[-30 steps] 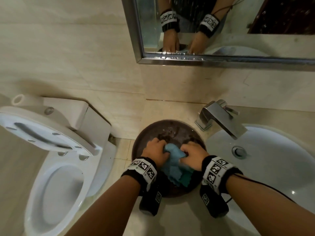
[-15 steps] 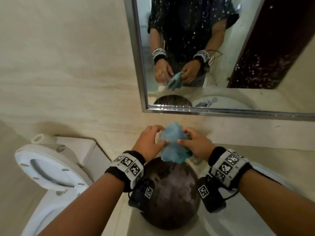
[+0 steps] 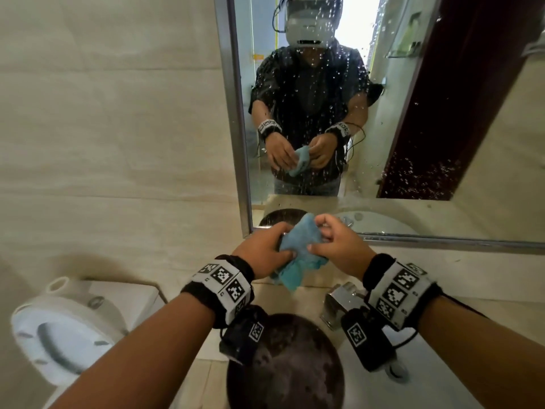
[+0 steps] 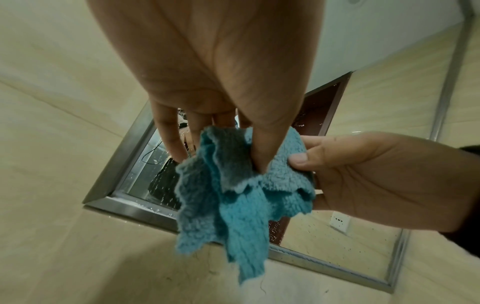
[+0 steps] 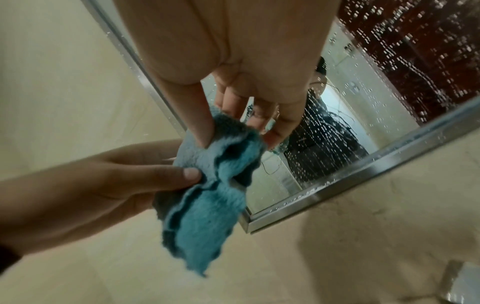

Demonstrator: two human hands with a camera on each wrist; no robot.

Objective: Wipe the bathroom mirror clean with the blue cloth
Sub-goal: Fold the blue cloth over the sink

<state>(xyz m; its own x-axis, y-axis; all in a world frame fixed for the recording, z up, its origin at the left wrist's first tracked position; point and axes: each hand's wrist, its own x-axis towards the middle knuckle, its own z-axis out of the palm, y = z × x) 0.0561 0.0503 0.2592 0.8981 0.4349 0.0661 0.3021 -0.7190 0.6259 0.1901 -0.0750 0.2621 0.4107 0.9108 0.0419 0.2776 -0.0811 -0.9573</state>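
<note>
Your left hand (image 3: 267,249) and right hand (image 3: 336,246) both pinch bunched blue cloth (image 3: 298,249). Risk: wadded cloth smears droplets across mirror (image 3: 383,143); loose tail snags faucet (image 3: 339,302).

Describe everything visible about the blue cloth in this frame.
The cloth is teal-blue, fluffy terry-like fabric with wavy edges, bunched into loose folds. It is held in the air in front of the mirror's lower left corner, not touching the glass. The left hand and right hand pinch its upper part; its lower end hangs free.
</note>
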